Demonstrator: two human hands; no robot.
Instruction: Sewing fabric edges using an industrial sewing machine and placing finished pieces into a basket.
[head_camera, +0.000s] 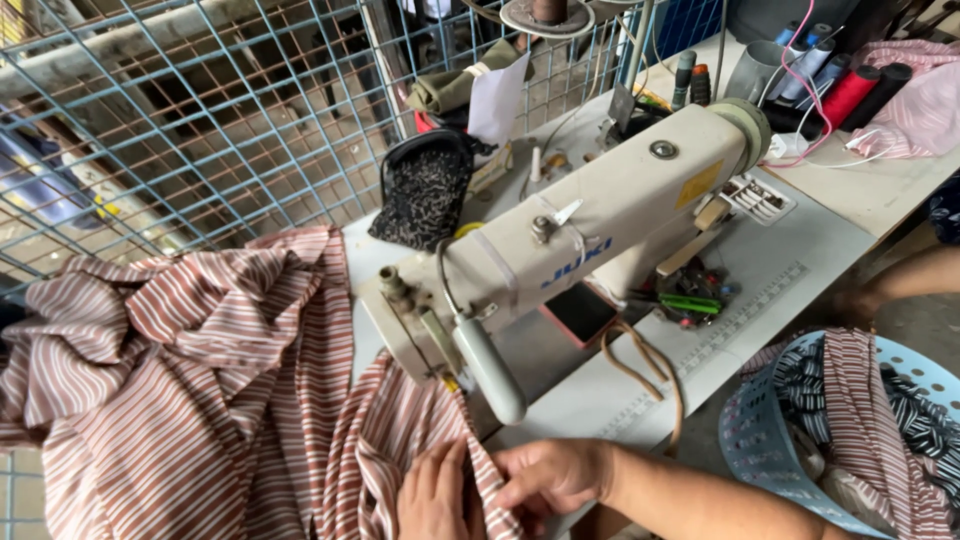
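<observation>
Both hands pinch the rust-and-white striped cotton fabric (200, 380) — left hand (435, 495) flat-fingered, right hand (545, 478) gripping a fold — just below the cream metal sewing machine (600, 220), near the table's front edge.

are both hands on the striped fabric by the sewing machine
Touching. The head view shows the left hand lying flat on the striped fabric, and the right hand pinching a fold of it just below the sewing machine.

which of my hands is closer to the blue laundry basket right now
Right. Your right hand rests on the striped fabric below the sewing machine, on the side towards the basket. Your left hand presses the same fabric just beyond it, farther from the basket.
</observation>
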